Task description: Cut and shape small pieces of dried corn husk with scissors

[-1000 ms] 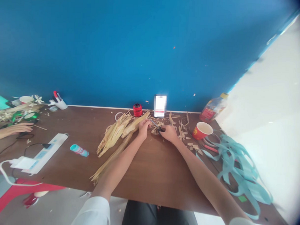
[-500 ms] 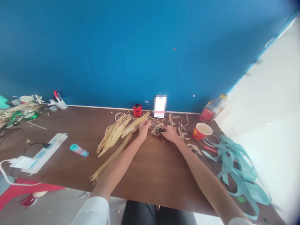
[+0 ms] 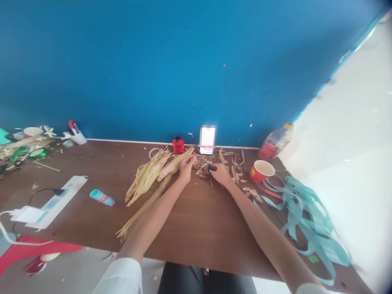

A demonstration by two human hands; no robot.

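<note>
My right hand [image 3: 219, 173] is closed round the black handles of a pair of scissors [image 3: 203, 157], whose blades point up and to the left. Close by on the left, my left hand [image 3: 186, 168] is pinched shut; whatever sits between its fingertips is too small to make out. Dried corn husks [image 3: 146, 179] lie in a bundle beside and partly behind my left hand. Under and around the scissors are small husk scraps [image 3: 202, 169], with more of them [image 3: 236, 170] to the right of my right hand.
Behind the hands stand a phone [image 3: 208, 140] and a red spool [image 3: 178, 144]. To the right are a paper cup [image 3: 258, 174], a bottle [image 3: 275, 143] and teal ribbon [image 3: 305, 211]. A blue tube [image 3: 102, 197] and a power strip [image 3: 57, 202] lie left.
The scissor blades have swung from my left fingertips to point more upward, away from them. Both hands stay nearly in place; the whole view has shifted slightly.
</note>
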